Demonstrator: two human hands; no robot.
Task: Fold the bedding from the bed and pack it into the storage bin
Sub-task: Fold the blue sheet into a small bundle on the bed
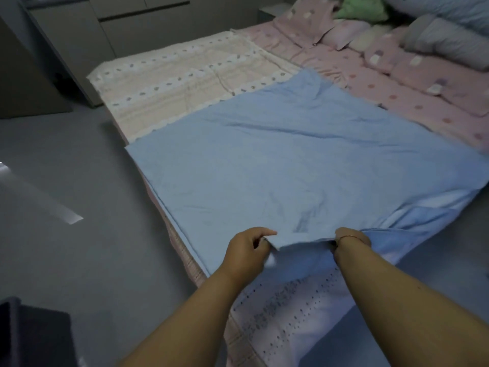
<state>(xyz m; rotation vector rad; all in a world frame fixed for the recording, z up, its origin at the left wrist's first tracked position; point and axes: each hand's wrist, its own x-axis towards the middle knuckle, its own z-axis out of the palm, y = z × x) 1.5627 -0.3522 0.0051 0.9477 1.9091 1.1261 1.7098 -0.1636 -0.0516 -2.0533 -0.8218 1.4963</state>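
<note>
The bed [397, 83] filled most of the room, its pink dotted cover rumpled toward the pillows [447, 41] at the far end. Nearer lay a cream patterned blanket [174, 83] spread flat, and over the near part the blue sheet [277, 160], laid out wide, I judged, so that it could be folded squarely. The left hand [246, 247] and right hand [349, 238] each pinched its near edge, fingers curled round the cloth, close together, seemingly gathering that edge to lift it over. A dark boxy thing [31, 335] sat on the floor at the near left; whether it was the storage bin, or held anything, I could not tell.
</note>
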